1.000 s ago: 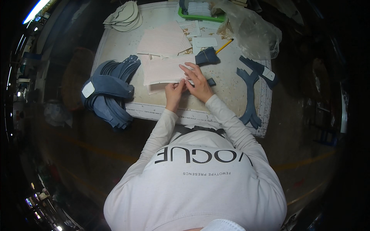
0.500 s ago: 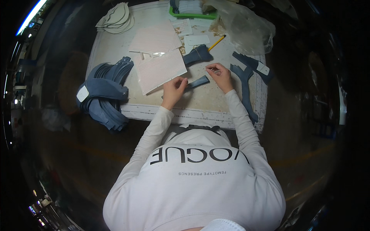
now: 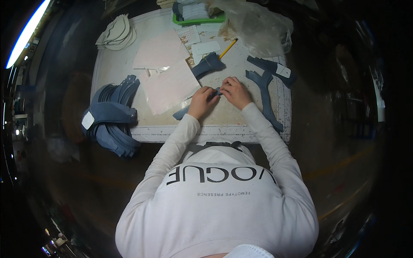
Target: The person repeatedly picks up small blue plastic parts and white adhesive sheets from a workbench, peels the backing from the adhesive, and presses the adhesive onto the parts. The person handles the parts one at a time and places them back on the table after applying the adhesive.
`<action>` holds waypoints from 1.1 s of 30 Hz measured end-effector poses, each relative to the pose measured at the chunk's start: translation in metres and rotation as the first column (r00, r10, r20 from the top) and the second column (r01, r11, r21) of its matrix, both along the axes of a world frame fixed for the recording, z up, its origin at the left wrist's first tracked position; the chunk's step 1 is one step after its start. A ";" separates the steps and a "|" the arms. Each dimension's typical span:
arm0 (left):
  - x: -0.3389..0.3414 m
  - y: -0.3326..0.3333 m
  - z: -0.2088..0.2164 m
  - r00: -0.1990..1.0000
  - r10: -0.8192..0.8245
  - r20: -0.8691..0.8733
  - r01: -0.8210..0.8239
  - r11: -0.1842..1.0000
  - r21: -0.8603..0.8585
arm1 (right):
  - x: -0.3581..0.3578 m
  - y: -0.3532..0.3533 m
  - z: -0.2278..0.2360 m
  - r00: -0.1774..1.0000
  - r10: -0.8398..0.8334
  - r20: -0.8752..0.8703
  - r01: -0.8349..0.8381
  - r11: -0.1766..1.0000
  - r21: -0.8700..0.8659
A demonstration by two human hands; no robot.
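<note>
A narrow blue fabric piece (image 3: 180, 114) lies on the table under my hands, running from the lower left up to my fingertips. My left hand (image 3: 203, 103) is closed on its upper part, thumb and fingers pinching near the end. Right beside it, my right hand (image 3: 235, 92) has its bent fingertips pressed on the same end. Whether anything small is between those fingertips is hidden. Just left of my hands lie pale pink sheets (image 3: 170, 87) with fine printed rows. Beyond them sits a tied bundle of blue fabric pieces (image 3: 208, 65).
A thick stack of blue pieces (image 3: 112, 108) hangs over the table's left edge. More blue pieces (image 3: 265, 99) lie at the right. Farther back are a yellow pencil (image 3: 228, 49), a green tray (image 3: 200, 21), a clear plastic bag (image 3: 262, 28) and cream cut pieces (image 3: 118, 34).
My right hand has come left and down from above the table to the fabric's end. My left hand has shifted along the piece, and the two hands now meet. The view has also shifted slightly.
</note>
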State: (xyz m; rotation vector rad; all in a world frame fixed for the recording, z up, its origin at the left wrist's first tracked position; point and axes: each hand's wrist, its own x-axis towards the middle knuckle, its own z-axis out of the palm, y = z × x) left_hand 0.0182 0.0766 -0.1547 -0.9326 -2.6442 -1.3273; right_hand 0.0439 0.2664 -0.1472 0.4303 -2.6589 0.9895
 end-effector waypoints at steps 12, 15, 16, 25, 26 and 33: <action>0.001 0.000 0.000 0.994 0.108 0.019 -0.109 0.992 0.067 | -0.012 -0.002 -0.009 1.000 -0.027 0.014 0.028 0.995 -0.098; 0.001 0.000 0.000 0.995 0.063 -0.074 -0.060 0.997 0.054 | -0.012 -0.005 -0.011 1.000 -0.004 -0.012 0.004 0.999 -0.034; 0.001 0.000 0.000 0.997 0.070 -0.039 -0.067 0.996 0.066 | -0.012 -0.005 -0.012 0.999 0.002 -0.042 -0.003 1.000 -0.019; 0.000 0.000 0.005 0.994 0.082 0.073 -0.092 0.987 0.134 | -0.019 0.004 -0.004 0.995 -0.028 0.099 0.055 0.957 -0.286; 0.000 -0.001 0.006 0.993 0.081 0.084 -0.092 0.987 0.135 | -0.019 0.004 -0.002 0.993 -0.022 0.116 0.053 0.961 -0.272; -0.002 -0.001 0.004 0.996 0.076 0.040 -0.082 0.982 0.170 | -0.016 -0.002 0.009 0.979 0.019 0.201 0.039 0.958 -0.284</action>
